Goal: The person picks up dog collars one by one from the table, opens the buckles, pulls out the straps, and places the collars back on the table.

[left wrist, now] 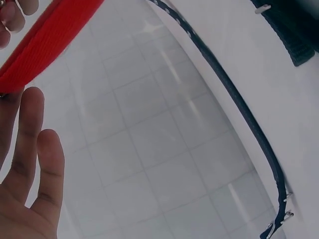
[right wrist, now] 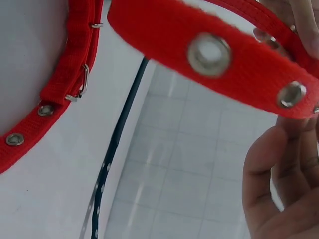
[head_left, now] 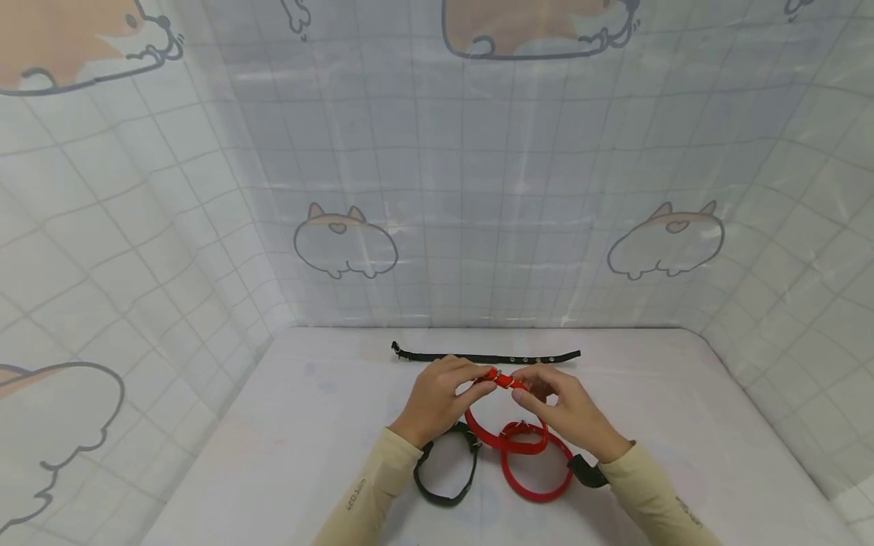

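Between both hands, a red collar (head_left: 505, 379) with metal eyelets is raised in a loop above the table. My left hand (head_left: 437, 398) pinches it on the left of its buckle, thumb below and fingers above. On the other side my right hand (head_left: 570, 409) pinches the strap between thumb and fingers. The right wrist view shows the held red strap (right wrist: 164, 40) close up with its eyelets. Below lies a second red collar (head_left: 537, 497), buckled into a ring. To its left rests a black collar (head_left: 444, 500), also in a loop.
A black collar (head_left: 478, 358) lies stretched out straight near the back of the table, buckle at the left, eyelets at the right. Behind it rises a white gridded backdrop (head_left: 478, 265). A dark object (head_left: 587, 472) sits beside the right cuff.
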`<state>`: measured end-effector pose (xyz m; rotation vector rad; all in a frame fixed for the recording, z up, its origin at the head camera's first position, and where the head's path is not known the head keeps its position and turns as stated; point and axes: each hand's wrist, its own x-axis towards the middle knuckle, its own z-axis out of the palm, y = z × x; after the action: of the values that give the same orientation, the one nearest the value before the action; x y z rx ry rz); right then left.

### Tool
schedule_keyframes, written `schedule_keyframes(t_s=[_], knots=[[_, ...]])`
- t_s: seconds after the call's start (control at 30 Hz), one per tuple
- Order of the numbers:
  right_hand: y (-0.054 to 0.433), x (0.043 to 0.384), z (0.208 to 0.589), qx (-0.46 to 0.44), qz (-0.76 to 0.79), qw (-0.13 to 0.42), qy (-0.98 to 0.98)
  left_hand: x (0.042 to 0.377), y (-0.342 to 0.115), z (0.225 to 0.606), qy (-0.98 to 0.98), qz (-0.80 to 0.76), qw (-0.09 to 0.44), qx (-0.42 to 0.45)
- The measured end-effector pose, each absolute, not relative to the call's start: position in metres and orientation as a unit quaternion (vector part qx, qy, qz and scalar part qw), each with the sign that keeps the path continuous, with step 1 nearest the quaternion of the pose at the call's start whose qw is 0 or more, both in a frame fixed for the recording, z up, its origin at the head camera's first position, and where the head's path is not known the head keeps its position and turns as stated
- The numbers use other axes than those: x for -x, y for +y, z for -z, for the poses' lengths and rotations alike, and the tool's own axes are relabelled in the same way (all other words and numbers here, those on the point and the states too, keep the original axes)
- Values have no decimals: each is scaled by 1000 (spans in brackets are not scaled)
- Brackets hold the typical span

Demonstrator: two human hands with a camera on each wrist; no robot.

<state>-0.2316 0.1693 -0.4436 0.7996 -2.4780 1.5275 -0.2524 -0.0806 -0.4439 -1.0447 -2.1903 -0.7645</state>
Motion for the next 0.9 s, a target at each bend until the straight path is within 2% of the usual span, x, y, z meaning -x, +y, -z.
schedule_keyframes(t_s=[0.33,0.63,0.9], knots=[[169,231,449,-254,-509,94,-817,249,-76,445,-824,280,298,393],[174,231,452,-261,-494,52,-828,249,-80,448,-820,266,323,391],[168,229,457,-248,-497,105,-825,246,-74,451,-824,259,316,393]])
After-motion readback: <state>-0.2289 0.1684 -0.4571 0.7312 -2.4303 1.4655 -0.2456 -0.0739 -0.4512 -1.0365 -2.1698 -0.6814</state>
